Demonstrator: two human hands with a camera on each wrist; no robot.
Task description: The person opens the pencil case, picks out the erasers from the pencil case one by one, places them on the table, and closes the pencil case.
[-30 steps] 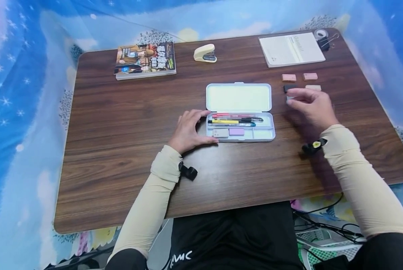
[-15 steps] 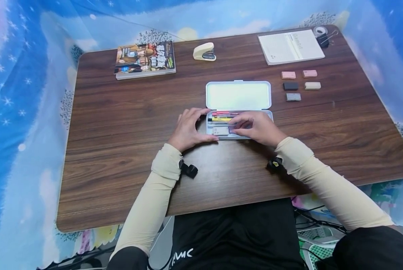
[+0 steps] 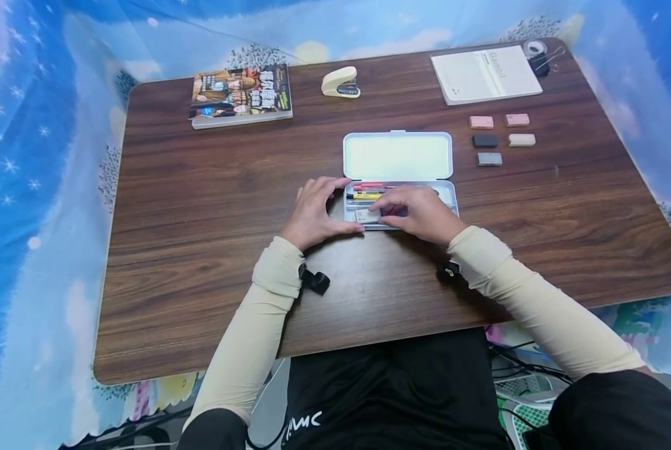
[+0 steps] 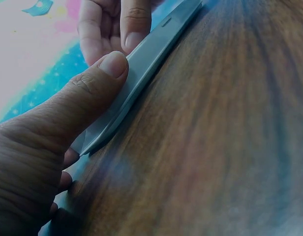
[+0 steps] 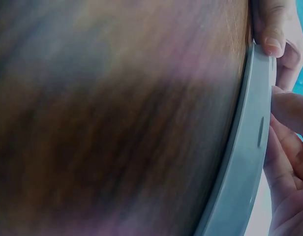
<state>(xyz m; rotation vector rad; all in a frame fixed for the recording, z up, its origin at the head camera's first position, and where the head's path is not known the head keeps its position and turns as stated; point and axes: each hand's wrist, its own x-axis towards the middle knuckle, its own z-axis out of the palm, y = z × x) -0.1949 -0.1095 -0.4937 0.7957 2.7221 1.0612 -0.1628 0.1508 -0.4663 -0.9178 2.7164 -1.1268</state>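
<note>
The pencil case (image 3: 397,156) lies unfolded on the table, its lid laid back. My left hand (image 3: 313,214) grips the case's left end between thumb and fingers; in the left wrist view the thumb presses the front wall. My right hand (image 3: 422,214) reaches into the front compartment, index finger and thumb pinching at an eraser. Which eraser they hold is partly hidden. A white eraser (image 3: 363,216) shows just left of those fingertips, and the purple eraser is covered by the hand. Behind them lie several pens, among them a yellow pen (image 3: 363,196), partly covered.
Right of the case sit several erasers, including a black eraser (image 3: 485,140) and a grey eraser (image 3: 490,159). Along the back are a book (image 3: 242,97), a stapler (image 3: 341,82), a white notebook (image 3: 484,75), a tape roll (image 3: 535,48) and a binder clip (image 3: 540,64).
My right hand has come left from the grey eraser into the pencil case, then slid slightly further left, covering the purple eraser. The left hand has kept its grip on the case.
</note>
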